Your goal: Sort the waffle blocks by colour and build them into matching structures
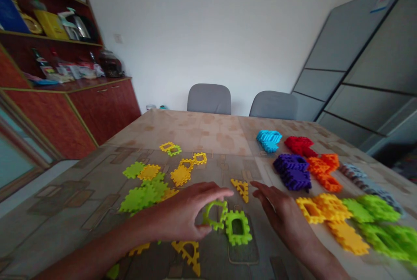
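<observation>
My left hand (189, 210) is at the table's middle, its thumb and fingers spread around a light green toothed piece with an arched opening (216, 215). The thumb tip is close to that piece's lower edge; I cannot tell whether it touches. Just right of it lies a thicker green square frame (239, 238), apparently several pieces stacked. My right hand (283, 210) hovers further right with its fingers stretched out, holding nothing. Beside its fingertips lies a yellow triangular piece (241, 189). A second yellow triangle (189, 254) lies below my left wrist.
Loose green pieces (140, 197) and yellow pieces (180, 176) are scattered at left. Sorted stacks stand at right: light blue (269, 140), red (298, 144), purple (293, 171), orange (325, 171), yellow (329, 208), green (378, 210). Two grey chairs (209, 98) stand behind the table.
</observation>
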Demonstrator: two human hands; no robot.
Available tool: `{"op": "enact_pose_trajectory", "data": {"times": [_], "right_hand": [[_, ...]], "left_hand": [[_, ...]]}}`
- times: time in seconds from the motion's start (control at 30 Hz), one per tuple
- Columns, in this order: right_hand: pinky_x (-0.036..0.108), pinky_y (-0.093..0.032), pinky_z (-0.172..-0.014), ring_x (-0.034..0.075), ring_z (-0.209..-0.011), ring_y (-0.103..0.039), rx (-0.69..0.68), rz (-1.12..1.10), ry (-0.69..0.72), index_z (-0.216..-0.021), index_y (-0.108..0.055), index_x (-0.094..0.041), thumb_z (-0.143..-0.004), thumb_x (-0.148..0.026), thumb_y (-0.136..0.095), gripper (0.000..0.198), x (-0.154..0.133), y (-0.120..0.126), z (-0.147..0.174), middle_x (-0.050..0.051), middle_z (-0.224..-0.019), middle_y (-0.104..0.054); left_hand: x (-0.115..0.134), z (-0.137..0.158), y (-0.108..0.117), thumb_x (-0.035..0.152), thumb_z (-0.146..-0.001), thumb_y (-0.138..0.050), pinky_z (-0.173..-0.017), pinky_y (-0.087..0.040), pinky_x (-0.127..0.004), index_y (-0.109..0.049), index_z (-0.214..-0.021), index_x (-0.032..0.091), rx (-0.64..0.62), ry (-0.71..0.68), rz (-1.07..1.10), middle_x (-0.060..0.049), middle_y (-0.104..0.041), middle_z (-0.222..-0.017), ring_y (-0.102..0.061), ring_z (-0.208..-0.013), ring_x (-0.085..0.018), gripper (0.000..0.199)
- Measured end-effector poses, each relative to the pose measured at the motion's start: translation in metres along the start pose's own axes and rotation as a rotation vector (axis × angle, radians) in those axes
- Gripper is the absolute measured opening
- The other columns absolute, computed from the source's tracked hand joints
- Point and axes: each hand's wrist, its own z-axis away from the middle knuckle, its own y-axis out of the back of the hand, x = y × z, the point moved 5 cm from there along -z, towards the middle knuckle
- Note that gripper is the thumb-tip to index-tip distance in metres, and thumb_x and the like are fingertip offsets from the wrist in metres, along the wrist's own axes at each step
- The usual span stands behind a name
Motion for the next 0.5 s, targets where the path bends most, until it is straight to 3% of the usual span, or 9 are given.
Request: {"op": "enact_pose_trajectory", "data": {"times": [0.27,0.4,0.5], "right_hand": [[0.037,-0.059,-0.076,0.025,-0.085,-0.074,0.036,-0.006,-0.071,-0.125,-0.065,-0.015,-0.098,-0.026,-0.039,0.039,0.0,0.006,-0.004,0.013,-0.099,-0.077],[0.038,-0.059,-0.078,0.025,-0.085,-0.074,0.036,-0.035,-0.092,-0.126,-0.065,-0.016,-0.099,-0.028,-0.039,0.039,0.004,0.009,-0.005,0.013,-0.097,-0.076],[0.04,-0.058,-0.083,0.025,-0.09,-0.073,0.0,-0.075,-0.088,-0.127,-0.064,-0.016,-0.099,-0.028,-0.041,0.038,0.0,0.012,-0.004,0.014,-0.101,-0.075]], "left_hand": [[0.028,-0.036,-0.022,-0.002,-0.073,-0.065,-0.114,-0.037,-0.034,-0.043,-0.148,0.03,-0.22,-0.251,0.002,-0.006,-0.057,-0.138,-0.05,-0.13,-0.023,0.084],[0.035,-0.041,-0.025,-0.004,-0.076,-0.06,-0.116,-0.035,-0.032,-0.047,-0.145,0.03,-0.254,-0.343,0.048,-0.003,-0.059,-0.139,-0.048,-0.133,-0.02,0.079],[0.026,-0.032,-0.019,0.0,-0.082,-0.061,-0.117,-0.033,-0.03,-0.047,-0.146,0.03,-0.193,-0.279,0.058,-0.002,-0.052,-0.147,-0.045,-0.137,-0.018,0.072]]}}
